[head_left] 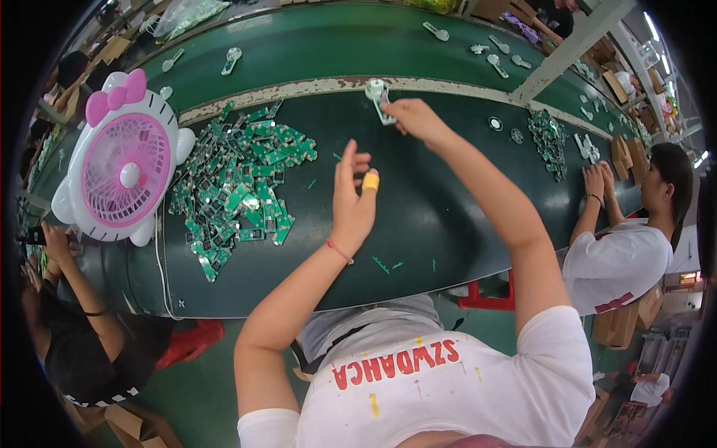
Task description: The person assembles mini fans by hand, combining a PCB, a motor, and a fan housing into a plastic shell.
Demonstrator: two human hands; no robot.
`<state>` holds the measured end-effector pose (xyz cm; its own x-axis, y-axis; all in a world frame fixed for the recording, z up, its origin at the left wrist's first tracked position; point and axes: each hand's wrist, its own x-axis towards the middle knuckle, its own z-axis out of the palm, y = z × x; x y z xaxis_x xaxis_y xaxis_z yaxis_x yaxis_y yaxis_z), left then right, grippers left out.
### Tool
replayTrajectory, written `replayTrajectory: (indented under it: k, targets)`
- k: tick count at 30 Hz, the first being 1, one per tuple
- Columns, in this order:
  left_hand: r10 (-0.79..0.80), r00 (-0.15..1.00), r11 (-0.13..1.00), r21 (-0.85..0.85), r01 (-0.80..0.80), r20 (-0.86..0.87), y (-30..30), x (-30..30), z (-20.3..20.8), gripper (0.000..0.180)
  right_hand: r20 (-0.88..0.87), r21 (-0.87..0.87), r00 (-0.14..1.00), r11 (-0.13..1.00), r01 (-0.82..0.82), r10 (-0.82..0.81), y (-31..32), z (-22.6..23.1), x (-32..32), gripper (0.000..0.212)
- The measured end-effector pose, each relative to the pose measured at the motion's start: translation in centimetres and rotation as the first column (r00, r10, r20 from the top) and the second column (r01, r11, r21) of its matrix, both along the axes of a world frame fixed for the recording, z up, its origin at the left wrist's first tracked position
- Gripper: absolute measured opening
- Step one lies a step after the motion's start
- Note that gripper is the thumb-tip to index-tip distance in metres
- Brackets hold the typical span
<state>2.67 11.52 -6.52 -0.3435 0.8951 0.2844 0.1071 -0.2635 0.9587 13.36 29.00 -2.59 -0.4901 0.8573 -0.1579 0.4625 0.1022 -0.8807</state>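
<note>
My right hand reaches to the far side of the dark green table and grips a white plastic housing by its narrow end. The housing has a round head and a green strip along its handle; its head lies over the worn ledge. Closer to me, my left hand is raised above the table with its fingers apart and nothing in them. A yellow wrap covers its thumb. Left of that hand spreads a heap of small green circuit boards.
A white and pink cat-shaped fan stands at the left. Beyond the worn ledge, a green conveyor belt carries several white housings. Another board pile lies at the right. Co-workers sit on both sides. Green scraps lie near the front edge.
</note>
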Motion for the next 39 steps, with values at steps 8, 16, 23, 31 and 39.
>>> replayTrajectory:
  k: [8, 16, 23, 31, 39]
  targets:
    - [-0.143, 0.953, 0.981, 0.085, 0.172, -0.268, -1.3, 0.6, 1.6, 0.047, 0.369, 0.354, 0.912, 0.934, 0.041, -0.18, 12.7, -1.3, -5.7, 0.047]
    - [-0.15, 0.95, 0.987, 0.013, 0.16, -0.275, -1.4, -0.9, 1.5, 0.046, 0.247, 0.762, 0.898, 0.645, 0.052, -0.364, 15.2, -4.2, -6.2, 0.04]
    - [-0.212, 0.942, 0.977, -0.034, 0.211, -0.261, -0.4, 0.1, 1.8, 0.046, 0.321, 0.752, 0.531, 0.552, 0.361, -0.784, 25.8, -7.3, 9.7, 0.063]
    - [-0.228, 0.938, 0.973, -0.106, 0.207, -0.261, -0.5, -0.3, 1.6, 0.042, 0.249, 0.78, 0.649, 0.546, 0.306, -0.719, 28.9, -7.2, 9.1, 0.074]
    - [-0.232, 0.932, 0.972, -0.097, 0.213, -0.277, -0.4, -0.2, 1.3, 0.041, 0.059, 0.895, 0.899, 0.422, 0.146, -0.435, 28.8, -7.0, 8.8, 0.024]
